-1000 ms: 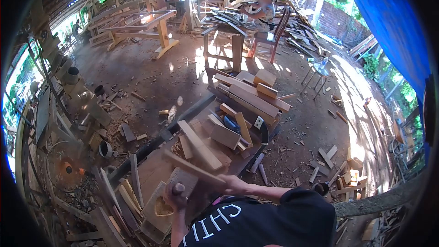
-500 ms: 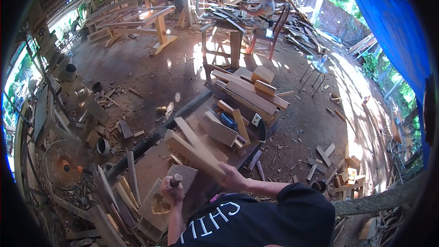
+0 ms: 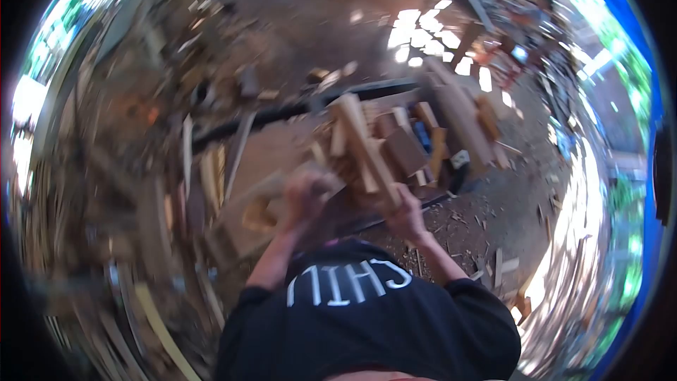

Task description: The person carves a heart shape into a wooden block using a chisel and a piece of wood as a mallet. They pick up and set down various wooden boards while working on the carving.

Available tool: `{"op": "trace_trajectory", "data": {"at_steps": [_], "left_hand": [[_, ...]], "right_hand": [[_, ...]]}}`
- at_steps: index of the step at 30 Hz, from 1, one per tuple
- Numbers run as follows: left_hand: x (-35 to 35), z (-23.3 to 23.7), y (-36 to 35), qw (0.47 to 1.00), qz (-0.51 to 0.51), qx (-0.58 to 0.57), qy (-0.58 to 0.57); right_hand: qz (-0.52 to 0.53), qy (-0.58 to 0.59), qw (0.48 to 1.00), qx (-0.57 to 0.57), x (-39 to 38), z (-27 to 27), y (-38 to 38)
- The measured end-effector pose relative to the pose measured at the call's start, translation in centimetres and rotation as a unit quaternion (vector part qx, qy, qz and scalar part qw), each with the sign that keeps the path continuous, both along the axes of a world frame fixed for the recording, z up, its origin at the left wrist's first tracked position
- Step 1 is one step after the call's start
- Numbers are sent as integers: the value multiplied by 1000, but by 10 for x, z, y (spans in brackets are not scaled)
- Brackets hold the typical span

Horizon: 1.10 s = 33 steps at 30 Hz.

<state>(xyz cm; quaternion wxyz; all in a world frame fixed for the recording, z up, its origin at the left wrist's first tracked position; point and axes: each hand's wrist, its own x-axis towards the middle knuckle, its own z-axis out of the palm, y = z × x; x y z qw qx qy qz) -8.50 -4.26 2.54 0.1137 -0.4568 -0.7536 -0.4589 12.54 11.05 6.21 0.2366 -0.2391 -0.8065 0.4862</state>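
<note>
My right hand (image 3: 407, 215) is closed round the lower end of a long pale wooden beam (image 3: 367, 148), which slants up and left over the bench. Motion smears my left hand (image 3: 305, 196); its fingers are curled round something too blurred to make out. Beneath and left of it lies a wooden block with a hollow (image 3: 259, 213) on the low workbench (image 3: 262, 162). Past the beam are a brown wooden block (image 3: 404, 152) and a blue object (image 3: 423, 135) among wood pieces.
Thick planks (image 3: 462, 116) lie at the bench's far right end. Narrow wood strips (image 3: 240, 152) lean at its left side. Offcuts and shavings litter the dirt floor (image 3: 282, 35). A red chair (image 3: 497, 60), blurred, stands at the upper right.
The view has tilted down and turned, so the bench appears shifted right and the seated person is no longer clearly visible. My left hand has moved off the hollowed block, nearer the beam.
</note>
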Motion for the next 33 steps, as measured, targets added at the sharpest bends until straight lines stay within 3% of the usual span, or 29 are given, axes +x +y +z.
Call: {"op": "trace_trajectory", "data": {"at_steps": [3, 7, 9, 11, 14, 17, 19, 21, 22, 26, 29, 31, 33], "left_hand": [[0, 7, 2, 999, 32, -13, -31], [-1, -2, 1, 995, 65, -56, -44], [-2, -4, 3, 996, 75, -34, -29], [-3, -3, 2, 996, 84, -28, -31], [-4, -2, 0, 994, 95, -27, -39], [-8, -1, 1, 994, 100, -16, -34], [-11, -4, 1, 992, 94, -37, -77], [-11, -3, 1, 993, 95, -30, -70], [-12, -2, 1, 993, 98, -25, -64], [-13, -1, 3, 990, 117, -15, -77], [-17, -4, 3, 986, 132, -40, -88], [-16, -10, 3, 987, 132, -51, -82], [-15, -14, 3, 985, 136, -64, -82]], "right_hand": [[-35, -2, 999, 15, 1, 28, -2], [1, 50, 996, 68, 11, -16, -5], [114, -130, 974, 148, 7, -30, -7], [117, -119, 977, 135, 6, -32, -3], [-3, -54, 998, -37, 8, -16, -5], [2, 16, 1000, -1, 1, -13, -11], [49, -33, 997, 41, -2, -16, -3], [118, -179, 975, 65, -3, -12, 3], [96, -131, 984, 74, -6, -1, 2], [-10, -90, 995, -47, -7, 1, 2], [75, -40, 995, 47, -8, -20, 9], [167, -190, 967, 11, -8, -17, 18], [99, -110, 989, -21, -12, -1, 13]]}}
